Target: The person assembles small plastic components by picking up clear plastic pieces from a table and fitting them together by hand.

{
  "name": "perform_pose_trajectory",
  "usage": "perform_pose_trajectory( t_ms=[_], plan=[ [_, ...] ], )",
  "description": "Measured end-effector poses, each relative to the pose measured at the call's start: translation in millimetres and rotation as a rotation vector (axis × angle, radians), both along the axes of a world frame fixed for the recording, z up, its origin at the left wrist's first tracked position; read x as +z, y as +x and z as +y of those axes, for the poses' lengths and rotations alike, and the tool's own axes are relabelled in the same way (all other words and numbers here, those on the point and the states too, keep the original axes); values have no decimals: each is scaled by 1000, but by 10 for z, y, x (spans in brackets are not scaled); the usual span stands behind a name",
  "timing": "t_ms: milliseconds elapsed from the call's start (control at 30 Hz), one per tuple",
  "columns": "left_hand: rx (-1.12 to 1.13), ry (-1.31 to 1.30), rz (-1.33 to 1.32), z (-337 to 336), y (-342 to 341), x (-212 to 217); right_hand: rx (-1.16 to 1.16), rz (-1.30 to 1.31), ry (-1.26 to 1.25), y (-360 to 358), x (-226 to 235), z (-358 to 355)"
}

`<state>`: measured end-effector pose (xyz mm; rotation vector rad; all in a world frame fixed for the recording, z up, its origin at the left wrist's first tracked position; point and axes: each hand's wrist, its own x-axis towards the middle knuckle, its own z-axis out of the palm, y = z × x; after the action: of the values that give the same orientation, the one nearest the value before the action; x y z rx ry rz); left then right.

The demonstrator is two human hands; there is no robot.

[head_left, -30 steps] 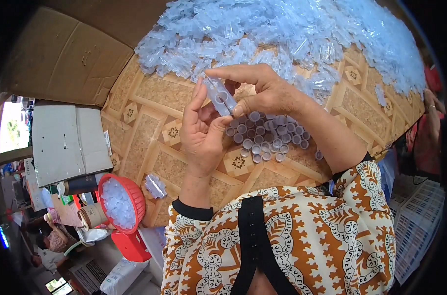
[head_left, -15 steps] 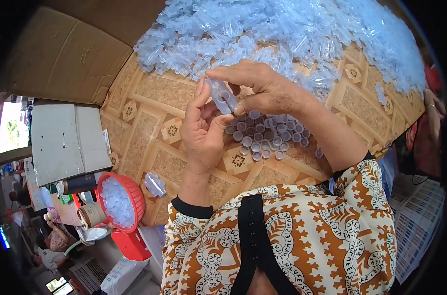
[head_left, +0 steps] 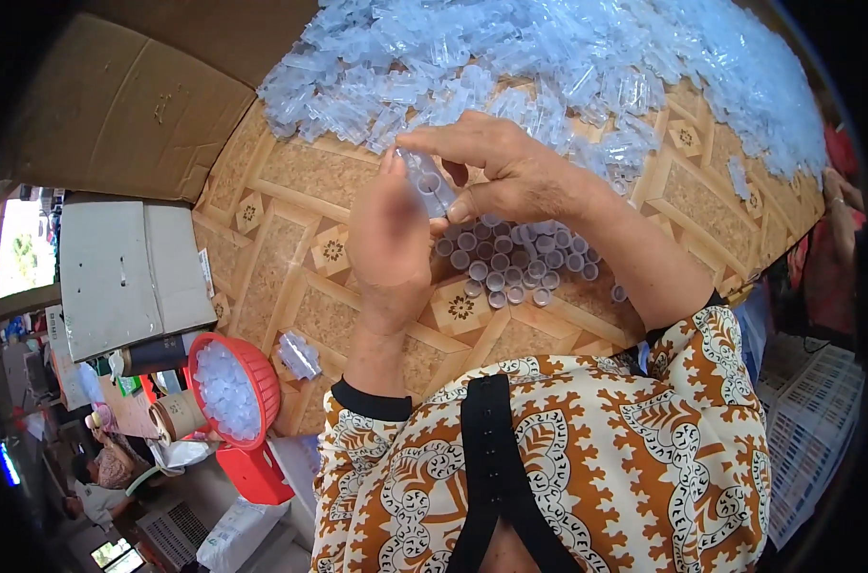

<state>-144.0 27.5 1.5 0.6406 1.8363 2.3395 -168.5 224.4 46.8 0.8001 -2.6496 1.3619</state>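
Head cam: R hand (head_left: 510, 167) partly closed, thumb & index pinching opp. ends of a clear plastic piece (head_left: 428, 181) above the tabletop (head_left: 305, 172); L hand (head_left: 388, 239), blurred palm, half-curled, gripping it too. Loose caps (head_left: 496, 281) nearer the body, big plastic pile (head_left: 587, 48) beyond, red basket (head_left: 272, 387) off L.

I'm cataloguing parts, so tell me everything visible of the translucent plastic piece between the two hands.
The translucent bluish plastic piece is longish, with a round detail and a dark line below it. It tilts above the tan patterned tabletop. The right hand pinches it, index finger at the upper end, thumb at the lower; the left hand meets its left side, hiding part.
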Motion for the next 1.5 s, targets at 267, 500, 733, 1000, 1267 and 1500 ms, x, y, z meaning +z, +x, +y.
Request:
perform_pose_trajectory(
  t_ms=[267,500,733,1000,1267,1500],
  plan=[
    [-17,118,-54,93,14,67,-43,-17,-71,-22,-73,-1],
    [-141,221,-224,40,-4,52,-163,402,152,2,-155,-84],
    [-61,98,-91,71,25,43,-240,521,263,112,-97,-259],
    [36,171,-231,86,28,144,-190,519,225,106,-98,-320],
    [305,136,-176,-136,-196,113,-207,279,22,-40,-116,-148],
    [372,134,-161,-151,-186,133,-23,165,613,54,-211,-312]
  ],
)
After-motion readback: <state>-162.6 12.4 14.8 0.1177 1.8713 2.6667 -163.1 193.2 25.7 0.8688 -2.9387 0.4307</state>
